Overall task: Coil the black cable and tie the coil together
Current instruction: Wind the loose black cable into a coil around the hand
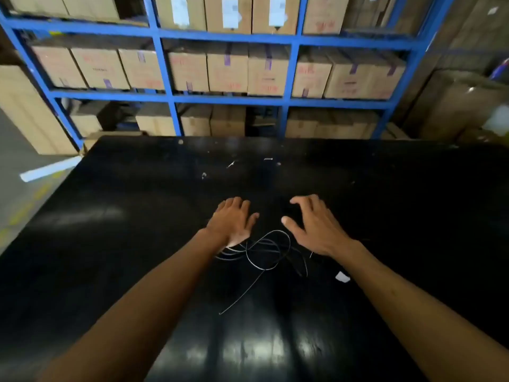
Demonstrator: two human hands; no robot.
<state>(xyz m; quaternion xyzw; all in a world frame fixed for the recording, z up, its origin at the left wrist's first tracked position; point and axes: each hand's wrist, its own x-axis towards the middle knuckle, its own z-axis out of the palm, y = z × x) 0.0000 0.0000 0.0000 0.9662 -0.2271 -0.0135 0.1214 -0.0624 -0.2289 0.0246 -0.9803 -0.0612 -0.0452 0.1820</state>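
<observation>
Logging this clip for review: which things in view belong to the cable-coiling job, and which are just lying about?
Part of the job:
black cable, lying in loose loops on the table
left hand and right hand, both open above it

Just lying about:
white scrap by the right forearm
pale specks farther back on the table
boxes on the blue shelves

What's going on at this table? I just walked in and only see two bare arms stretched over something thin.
A person is working on a black cable that lies in loose, untidy loops on a black table. Both hands are open with fingers spread: the left hand is over the left edge of the loops and the right hand just beyond them. Neither grips the cable. One end trails toward the person, and nothing ties the loops. A small white tag lies near the right forearm.
</observation>
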